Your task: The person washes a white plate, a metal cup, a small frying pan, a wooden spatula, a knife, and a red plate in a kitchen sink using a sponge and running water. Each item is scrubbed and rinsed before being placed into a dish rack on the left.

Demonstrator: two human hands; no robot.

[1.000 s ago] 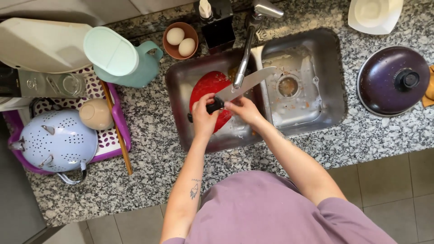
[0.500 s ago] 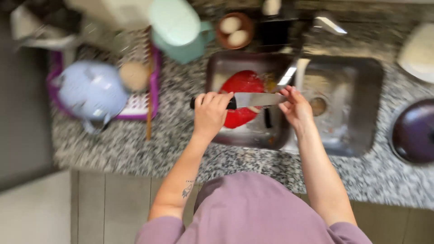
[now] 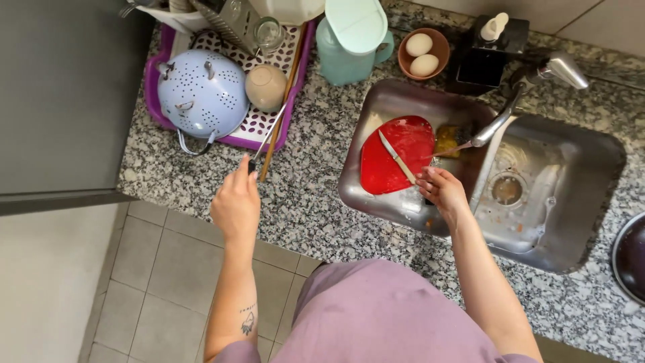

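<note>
My left hand [image 3: 236,202] had left the sink and swung out over the worktop [image 3: 316,195], fingers closed on the big knife [image 3: 267,138], its blade just ahead, reaching the purple drying rack [image 3: 263,136]. My right hand [image 3: 440,189] stayed at the sink [image 3: 376,195], gripping a smaller knife [image 3: 396,156] over the red cutting board [image 3: 396,153]. Washing seemed finished for the big knife.

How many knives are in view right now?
2. The large black-handled steel knife is in the left hand, blade over the purple drying tray. A small steel knife lies on the red cutting board, by the right hand.
</note>
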